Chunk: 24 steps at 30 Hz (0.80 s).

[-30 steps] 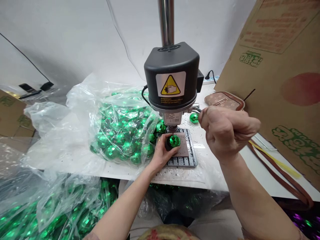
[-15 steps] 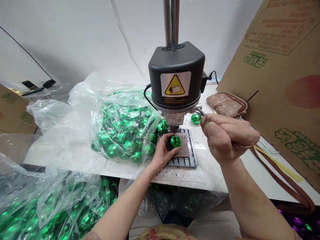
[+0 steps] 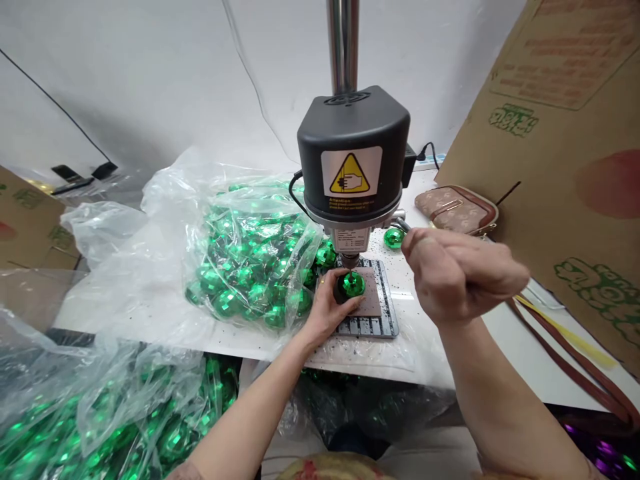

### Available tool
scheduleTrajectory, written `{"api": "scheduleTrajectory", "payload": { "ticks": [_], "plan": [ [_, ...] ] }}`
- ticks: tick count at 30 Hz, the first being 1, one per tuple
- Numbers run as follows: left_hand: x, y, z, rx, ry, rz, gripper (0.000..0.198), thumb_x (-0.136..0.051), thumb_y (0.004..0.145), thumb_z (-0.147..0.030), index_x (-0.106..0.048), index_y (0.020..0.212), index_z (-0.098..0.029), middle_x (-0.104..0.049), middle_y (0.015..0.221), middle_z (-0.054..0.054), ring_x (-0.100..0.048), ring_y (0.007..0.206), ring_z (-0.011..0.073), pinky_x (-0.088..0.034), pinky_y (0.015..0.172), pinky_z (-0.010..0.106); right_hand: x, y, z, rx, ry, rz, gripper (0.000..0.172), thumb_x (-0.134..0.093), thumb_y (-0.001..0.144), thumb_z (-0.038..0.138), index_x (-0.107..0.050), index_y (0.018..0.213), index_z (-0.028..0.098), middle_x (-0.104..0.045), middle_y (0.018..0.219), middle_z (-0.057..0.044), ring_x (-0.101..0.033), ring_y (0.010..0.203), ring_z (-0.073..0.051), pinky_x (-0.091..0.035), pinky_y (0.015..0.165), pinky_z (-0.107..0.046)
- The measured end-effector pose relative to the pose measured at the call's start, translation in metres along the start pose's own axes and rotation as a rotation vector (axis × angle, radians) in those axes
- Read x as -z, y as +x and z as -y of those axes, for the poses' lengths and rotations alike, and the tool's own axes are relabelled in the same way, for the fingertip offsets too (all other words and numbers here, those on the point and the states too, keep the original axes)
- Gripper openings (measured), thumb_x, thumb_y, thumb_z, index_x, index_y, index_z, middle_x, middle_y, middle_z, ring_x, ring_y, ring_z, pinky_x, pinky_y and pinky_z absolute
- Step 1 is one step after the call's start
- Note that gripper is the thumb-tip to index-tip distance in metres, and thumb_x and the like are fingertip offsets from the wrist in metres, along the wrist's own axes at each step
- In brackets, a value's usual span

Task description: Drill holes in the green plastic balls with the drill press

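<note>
A small bench drill press (image 3: 353, 160) with a black motor housing and a yellow warning label stands on the white table (image 3: 505, 333). Under its bit sits a green faceted ball (image 3: 351, 284) in a black holder on a brown pad. My left hand (image 3: 325, 308) is closed round that holder and ball. My right hand (image 3: 457, 273) is closed in a fist on the press's feed lever (image 3: 400, 225), at the right of the machine.
A clear plastic bag (image 3: 240, 260) full of green faceted balls lies left of the press. Another such bag (image 3: 100, 420) sits below the table edge. One loose green ball (image 3: 393, 238), a brown purse (image 3: 460, 210) with a strap and a large cardboard box (image 3: 565, 153) are at the right.
My right fist has swung the lever down a little, and the drill head has dropped slightly toward the ball. My left hand has stayed on the holder.
</note>
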<state>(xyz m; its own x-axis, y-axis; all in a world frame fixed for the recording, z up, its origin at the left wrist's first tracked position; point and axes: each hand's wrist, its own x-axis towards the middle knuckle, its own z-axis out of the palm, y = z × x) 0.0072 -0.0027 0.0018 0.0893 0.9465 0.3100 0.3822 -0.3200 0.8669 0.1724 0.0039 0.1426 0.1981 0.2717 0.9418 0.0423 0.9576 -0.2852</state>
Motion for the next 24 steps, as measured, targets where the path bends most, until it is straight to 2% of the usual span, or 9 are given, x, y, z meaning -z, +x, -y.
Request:
{"api": "scheduleTrajectory", "payload": {
  "ticks": [4, 7, 9, 12, 14, 18, 19, 21, 24],
  "plan": [
    [-0.001, 0.001, -0.002, 0.012, -0.001, -0.013, 0.051, -0.080, 0.077, -0.030, -0.055, 0.121, -0.022, -0.063, 0.117, 0.007, -0.059, 0.111, 0.0242, -0.047, 0.099, 0.040, -0.011, 0.030, 0.010, -0.195, 0.003, -0.078, 0.049, -0.060, 0.089, 0.015, -0.036, 0.047, 0.019, -0.029, 0.043, 0.005, -0.033, 0.041, -0.006, -0.026, 0.044, -0.030],
    [-0.003, -0.003, -0.007, 0.003, 0.069, -0.089, 0.049, -0.080, 0.076, -0.030, -0.056, 0.119, -0.021, -0.064, 0.114, 0.007, -0.062, 0.107, 0.0240, -0.050, 0.095, 0.040, -0.013, 0.044, 0.012, -0.274, 0.000, -0.078, 0.047, -0.063, 0.088, 0.019, -0.039, 0.047, 0.020, -0.030, 0.042, 0.005, -0.032, 0.039, -0.008, -0.023, 0.042, -0.032],
    [-0.003, -0.014, -0.013, -0.065, 0.174, -0.194, 0.048, -0.080, 0.076, -0.030, -0.056, 0.117, -0.020, -0.065, 0.110, 0.008, -0.064, 0.104, 0.0242, -0.053, 0.091, 0.040, -0.012, 0.048, 0.011, -0.285, 0.006, -0.066, 0.047, -0.064, 0.087, 0.019, -0.040, 0.046, 0.021, -0.031, 0.042, 0.004, -0.031, 0.039, -0.009, -0.022, 0.041, -0.033],
    [-0.001, -0.052, -0.023, -0.262, 0.350, -0.293, 0.048, -0.077, 0.080, -0.030, -0.056, 0.122, -0.022, -0.064, 0.111, 0.010, -0.065, 0.105, 0.0250, -0.055, 0.089, 0.040, -0.011, 0.049, 0.008, -0.288, 0.033, -0.070, 0.046, -0.064, 0.087, 0.018, -0.041, 0.047, 0.021, -0.033, 0.042, 0.004, -0.031, 0.039, -0.010, -0.023, 0.040, -0.034],
    [0.002, -0.086, -0.026, -0.408, 0.422, -0.205, 0.048, -0.073, 0.084, -0.031, -0.055, 0.128, -0.025, -0.063, 0.118, 0.012, -0.065, 0.105, 0.0247, -0.057, 0.086, 0.037, -0.011, 0.048, 0.007, -0.289, 0.052, -0.067, 0.046, -0.064, 0.086, 0.018, -0.041, 0.047, 0.021, -0.035, 0.042, 0.004, -0.032, 0.038, -0.010, -0.023, 0.039, -0.034],
    [0.008, -0.147, -0.015, -0.777, 0.620, 0.220, 0.044, -0.067, 0.088, -0.031, -0.057, 0.131, -0.034, -0.066, 0.120, 0.013, -0.066, 0.090, 0.0216, -0.056, 0.073, 0.031, -0.011, 0.047, 0.007, -0.280, 0.070, -0.069, 0.046, -0.066, 0.085, 0.020, -0.040, 0.047, 0.021, -0.034, 0.042, 0.004, -0.032, 0.038, -0.010, -0.023, 0.039, -0.034],
    [0.010, -0.156, -0.009, -0.806, 0.688, 0.328, 0.047, -0.066, 0.087, -0.027, -0.056, 0.133, -0.034, -0.067, 0.120, 0.013, -0.066, 0.088, 0.0219, -0.055, 0.073, 0.032, -0.012, 0.048, 0.007, -0.273, 0.067, -0.075, 0.046, -0.066, 0.085, 0.021, -0.040, 0.047, 0.021, -0.034, 0.042, 0.005, -0.031, 0.039, -0.010, -0.023, 0.039, -0.034],
    [0.013, -0.165, 0.005, -0.731, 0.795, 0.507, 0.055, -0.067, 0.086, -0.026, -0.053, 0.139, -0.031, -0.067, 0.122, 0.014, -0.066, 0.090, 0.0239, -0.055, 0.077, 0.035, -0.012, 0.048, 0.007, -0.264, 0.052, -0.076, 0.047, -0.067, 0.086, 0.024, -0.039, 0.048, 0.021, -0.033, 0.042, 0.005, -0.031, 0.039, -0.009, -0.024, 0.038, -0.033],
    [0.015, -0.161, 0.017, -0.629, 0.738, 0.545, 0.057, -0.067, 0.087, -0.035, -0.051, 0.141, -0.027, -0.070, 0.111, 0.011, -0.066, 0.084, 0.0225, -0.055, 0.073, 0.033, -0.012, 0.048, 0.007, -0.249, 0.025, -0.069, 0.049, -0.067, 0.086, 0.028, -0.037, 0.048, 0.022, -0.031, 0.042, 0.005, -0.030, 0.038, -0.009, -0.024, 0.037, -0.033]
  ]
}}
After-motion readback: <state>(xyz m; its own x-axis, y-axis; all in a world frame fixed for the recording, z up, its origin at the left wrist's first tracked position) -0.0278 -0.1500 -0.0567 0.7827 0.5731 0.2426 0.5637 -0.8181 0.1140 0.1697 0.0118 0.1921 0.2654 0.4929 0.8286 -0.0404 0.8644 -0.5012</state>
